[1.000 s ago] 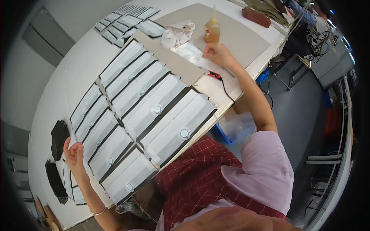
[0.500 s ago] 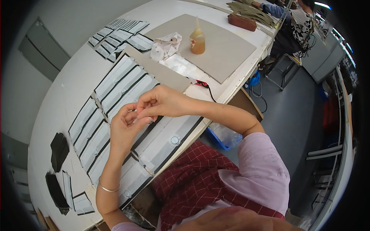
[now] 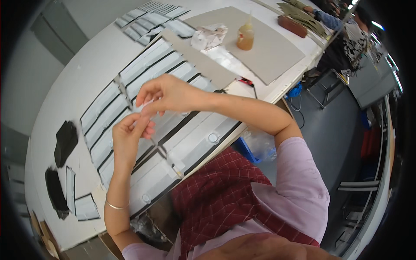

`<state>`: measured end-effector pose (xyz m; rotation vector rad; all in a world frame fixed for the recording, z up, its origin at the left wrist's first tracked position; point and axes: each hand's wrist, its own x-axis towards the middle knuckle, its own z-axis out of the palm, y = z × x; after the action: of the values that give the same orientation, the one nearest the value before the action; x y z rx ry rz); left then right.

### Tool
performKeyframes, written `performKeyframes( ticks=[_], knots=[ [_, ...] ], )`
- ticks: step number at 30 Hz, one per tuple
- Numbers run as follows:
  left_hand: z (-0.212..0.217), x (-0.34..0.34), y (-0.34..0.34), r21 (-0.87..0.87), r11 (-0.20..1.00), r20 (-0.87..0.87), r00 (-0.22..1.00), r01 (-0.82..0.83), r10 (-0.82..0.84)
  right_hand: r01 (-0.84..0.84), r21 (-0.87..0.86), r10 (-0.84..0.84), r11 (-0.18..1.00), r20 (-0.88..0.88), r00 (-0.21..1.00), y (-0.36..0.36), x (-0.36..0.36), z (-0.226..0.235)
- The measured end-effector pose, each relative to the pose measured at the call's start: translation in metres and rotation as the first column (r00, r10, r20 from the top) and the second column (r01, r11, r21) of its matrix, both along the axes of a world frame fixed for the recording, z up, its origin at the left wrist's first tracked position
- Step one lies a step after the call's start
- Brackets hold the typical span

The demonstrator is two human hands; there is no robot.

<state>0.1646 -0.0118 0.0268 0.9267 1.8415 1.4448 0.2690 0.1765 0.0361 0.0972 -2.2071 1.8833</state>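
Both hands meet above the bench [image 3: 52, 86]: the right hand [image 3: 167, 93] and left hand [image 3: 130, 136] each pinch a small pale strip [image 3: 145, 106], probably tape, over the white panels [image 3: 190, 134] at centre. Peel slowly, keeping fingertips near its edge; glue bottle [image 3: 245, 37] waits at one o'clock.

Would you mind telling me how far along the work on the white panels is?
Rows of white panels with black strips already lie across the table. In hand: the left hand and right hand pinch a small pale strip between them above the panels. Loose black pieces lie at the left edge, seemingly unused.
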Motion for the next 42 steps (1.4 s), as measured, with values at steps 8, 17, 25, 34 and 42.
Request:
performKeyframes(
  ticks=[8, 17, 25, 34, 42],
  knots=[
    [-0.006, -0.027, -0.041, 0.061, 0.991, 0.092, 0.990, -0.117, 0.111, 0.055, -0.145, -0.030, 0.988, 0.174, 0.984, -0.013, -0.042, -0.001],
    [-0.007, -0.117, -0.150, 0.246, 0.842, -0.137, 0.842, -0.481, 0.521, -0.151, 0.001, 0.148, 0.988, 0.210, 0.966, -0.051, -0.117, -0.012],
    [-0.041, -0.198, -0.196, 0.138, 0.747, -0.092, 0.743, -0.650, 0.663, -0.173, 0.124, 0.158, 0.977, 0.122, 0.980, -0.109, -0.205, -0.032],
    [-0.068, -0.207, -0.200, 0.036, 0.761, -0.107, 0.755, -0.647, 0.647, -0.194, 0.107, 0.155, 0.975, 0.298, 0.942, -0.141, -0.266, -0.051],
    [-0.070, -0.202, -0.198, 0.091, 0.800, -0.122, 0.791, -0.593, 0.600, -0.148, 0.086, 0.120, 0.985, 0.272, 0.955, -0.151, -0.277, -0.062]
  ],
)
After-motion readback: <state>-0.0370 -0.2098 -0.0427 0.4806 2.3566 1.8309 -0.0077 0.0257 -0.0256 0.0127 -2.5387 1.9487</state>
